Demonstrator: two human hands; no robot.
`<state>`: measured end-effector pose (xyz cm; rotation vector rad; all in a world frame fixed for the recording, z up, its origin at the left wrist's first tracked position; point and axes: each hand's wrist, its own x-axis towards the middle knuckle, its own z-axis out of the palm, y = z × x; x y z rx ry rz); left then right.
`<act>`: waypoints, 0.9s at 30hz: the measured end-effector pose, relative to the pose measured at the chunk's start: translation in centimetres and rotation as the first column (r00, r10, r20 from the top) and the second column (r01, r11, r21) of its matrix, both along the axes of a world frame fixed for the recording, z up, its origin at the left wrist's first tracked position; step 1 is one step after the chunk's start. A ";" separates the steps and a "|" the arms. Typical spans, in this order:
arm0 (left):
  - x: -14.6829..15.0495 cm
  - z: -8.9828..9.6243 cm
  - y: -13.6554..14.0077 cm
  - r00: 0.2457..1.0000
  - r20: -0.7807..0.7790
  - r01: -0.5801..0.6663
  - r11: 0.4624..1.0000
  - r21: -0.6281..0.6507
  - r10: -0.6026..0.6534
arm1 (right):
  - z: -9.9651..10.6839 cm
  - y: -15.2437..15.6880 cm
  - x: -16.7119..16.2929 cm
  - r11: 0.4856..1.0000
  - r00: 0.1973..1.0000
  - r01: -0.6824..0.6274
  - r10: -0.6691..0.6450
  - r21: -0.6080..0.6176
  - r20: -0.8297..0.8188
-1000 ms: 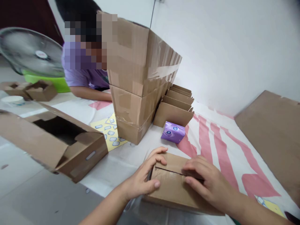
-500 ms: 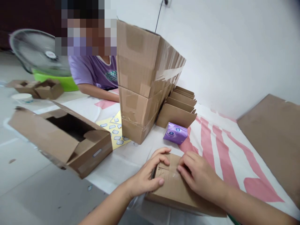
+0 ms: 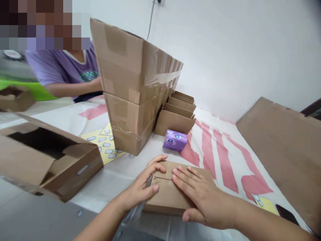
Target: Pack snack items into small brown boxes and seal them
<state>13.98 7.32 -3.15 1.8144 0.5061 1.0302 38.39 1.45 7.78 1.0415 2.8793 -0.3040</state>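
Observation:
A small closed cardboard box (image 3: 170, 192) lies flat on the cloth-covered table in front of me. My left hand (image 3: 141, 185) grips its left end, with curled fingers over the far left corner and the thumb at the near left. Flat on the top lies my right hand (image 3: 200, 195), fingers stretched out and thumb apart, covering the right part of the lid. A short flap seam and a strip of tape (image 3: 170, 167) show between the hands. Just beyond the box is a purple soft pack (image 3: 175, 140).
Stacked taped cartons (image 3: 125, 113) stand beyond, with folded cardboard pieces (image 3: 175, 117) beside them. An open carton (image 3: 72, 174) sits at left by a yellow sticker sheet (image 3: 105, 145). Across the table sits a person in purple (image 3: 60, 67). A large cardboard panel (image 3: 283, 147) is at right.
My right hand has gone from pinched fingers at the tape to lying flat on the box top. My left hand keeps its hold. The view has swung right.

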 end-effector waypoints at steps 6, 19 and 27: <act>0.2 -1.1 0.1 1.000 0.012 -0.008 1.000 -0.021 0.009 | -0.9 -3.4 8.6 0.876 0.890 0.456 -0.453 0.158 -0.059; 0.8 -0.3 -0.4 0.996 0.091 0.026 0.995 -0.093 -0.018 | -12.9 -8.6 20.3 0.688 0.699 0.715 -0.703 0.126 -0.130; 0.8 0.1 -0.6 0.991 0.135 0.021 0.996 -0.090 -0.009 | -0.1 -0.8 10.3 0.729 0.944 0.329 -0.251 0.600 -0.214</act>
